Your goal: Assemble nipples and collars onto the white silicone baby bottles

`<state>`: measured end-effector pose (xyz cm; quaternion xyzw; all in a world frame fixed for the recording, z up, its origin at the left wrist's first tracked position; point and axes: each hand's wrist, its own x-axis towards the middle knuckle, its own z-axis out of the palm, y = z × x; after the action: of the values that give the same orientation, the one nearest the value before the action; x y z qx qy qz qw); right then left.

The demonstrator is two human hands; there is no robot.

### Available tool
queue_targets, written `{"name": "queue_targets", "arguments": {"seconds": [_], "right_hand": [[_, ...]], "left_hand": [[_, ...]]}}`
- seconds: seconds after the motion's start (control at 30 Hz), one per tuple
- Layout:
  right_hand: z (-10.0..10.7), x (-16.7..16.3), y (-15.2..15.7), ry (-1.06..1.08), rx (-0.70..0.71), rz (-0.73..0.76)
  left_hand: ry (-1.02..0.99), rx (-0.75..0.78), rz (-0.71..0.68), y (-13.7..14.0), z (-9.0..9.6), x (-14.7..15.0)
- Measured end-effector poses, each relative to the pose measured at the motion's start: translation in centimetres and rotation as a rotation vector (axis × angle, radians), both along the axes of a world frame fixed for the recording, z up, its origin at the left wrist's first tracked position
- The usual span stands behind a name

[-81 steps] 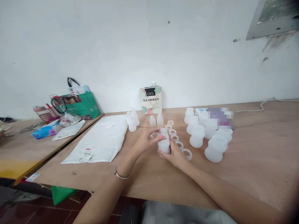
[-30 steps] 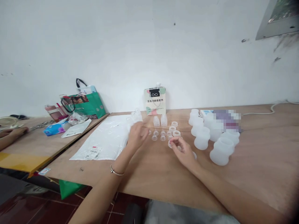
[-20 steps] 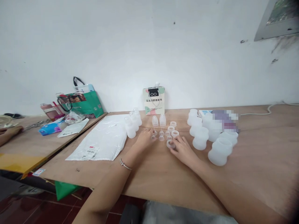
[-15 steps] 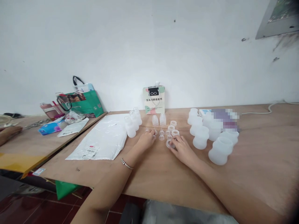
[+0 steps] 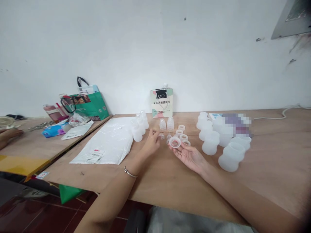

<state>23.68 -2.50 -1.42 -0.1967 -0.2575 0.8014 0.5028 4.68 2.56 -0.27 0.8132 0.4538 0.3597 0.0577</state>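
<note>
My right hand holds a translucent bottle collar ring raised above the table, its opening tilted toward me. My left hand is closed in a pinch to the left of it; whatever lies between those fingertips is too small to make out. Clear bottle nipples lie just beside my left fingers, partly hidden behind the ring. More collar rings stand in a column behind my right hand. Two clear domed bottle caps are upright farther back.
Frosted bottle bodies stand in rows at right, and bottles with domed tops at left. A white mailer lies at left. Behind are a paper bag and a green bag. Another person's hand rests far left.
My right hand has picked up a collar ring and turned palm up with it. My left hand has risen slightly from among the nipples, fingers pinched.
</note>
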Motion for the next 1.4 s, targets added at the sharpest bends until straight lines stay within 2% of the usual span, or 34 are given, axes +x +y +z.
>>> {"name": "queue_targets", "arguments": {"seconds": [0.2,0.33,0.43,0.53,0.67,0.8,0.93,1.07,1.2,1.4], "right_hand": [[0.1,-0.2,-0.5,0.006,-0.006,0.059],[0.1,-0.4,-0.5,-0.036,-0.011,0.029],[-0.2,-0.4,-0.2,-0.099,0.047,-0.013],[-0.5,-0.5,0.0,-0.121,0.09,-0.041],[-0.4,-0.6,-0.2,-0.076,0.068,-0.029],[-0.1,-0.6,-0.5,-0.035,0.053,-0.014],[-0.1,-0.4,-0.4,-0.111,0.159,-0.013],[-0.2,-0.4,-0.3,-0.156,0.203,0.001],[-0.4,-0.4,-0.2,-0.101,0.135,0.014],[-1.0,-0.6,-0.1,-0.132,0.069,-0.037]], "left_hand": [[-0.214,-0.068,-0.053,0.0,-0.1,0.5],[-0.349,0.127,-0.036,-0.6,0.7,0.6],[-0.421,0.313,-0.095,-1.8,1.3,1.0],[-0.352,0.424,-0.211,-3.0,1.5,1.8],[-0.251,0.468,-0.289,-3.8,1.5,2.6],[-0.052,0.437,-0.307,-3.8,1.8,2.3],[0.138,0.369,-0.338,-3.6,1.7,1.9],[0.162,0.367,-0.332,-3.3,1.0,2.1],[0.148,0.403,-0.317,-3.2,0.7,2.3],[0.105,0.466,-0.32,-3.5,0.9,2.3]]}}
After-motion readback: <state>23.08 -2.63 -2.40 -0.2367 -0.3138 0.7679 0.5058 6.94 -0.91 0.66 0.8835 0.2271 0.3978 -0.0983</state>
